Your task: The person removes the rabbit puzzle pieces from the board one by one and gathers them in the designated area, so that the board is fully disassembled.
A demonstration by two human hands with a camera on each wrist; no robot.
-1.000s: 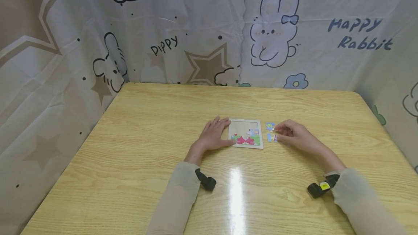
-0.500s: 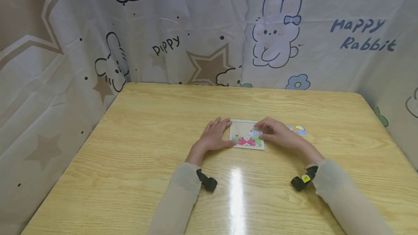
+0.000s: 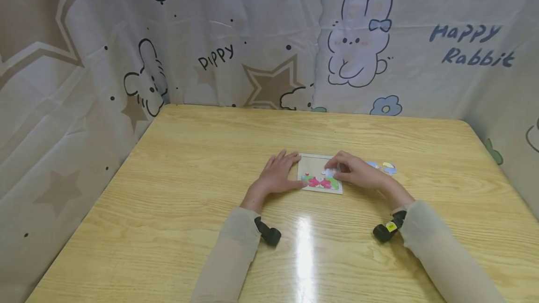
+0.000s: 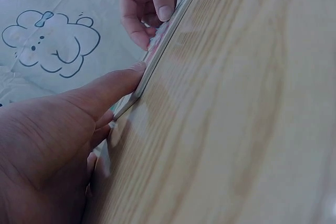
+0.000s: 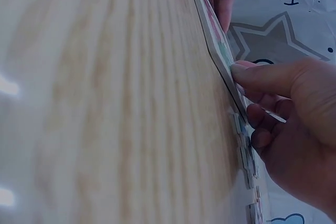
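A square puzzle board (image 3: 311, 162) with a pale frame lies on the table, its lower part filled with pink and green pieces (image 3: 319, 182). My left hand (image 3: 277, 174) lies spread at the board's left side, thumb on its lower left and fingertips at the top left corner. Over the board's right side, my right hand (image 3: 355, 171) pinches a pale blue and lilac puzzle piece (image 3: 330, 172) between thumb and index finger. In the right wrist view the right thumb (image 5: 262, 77) touches the board's edge, with the other fingers curled; the piece itself is hidden there.
Loose puzzle pieces (image 3: 389, 168) lie right of the board, partly behind the right hand. The wooden table (image 3: 202, 153) reaches back to a printed cloth (image 3: 210, 22) that hangs behind and at both sides.
My right hand has moved left from the loose pieces onto the board's right side, then slightly further left. This uncovers pieces on the right. The left hand keeps its place.
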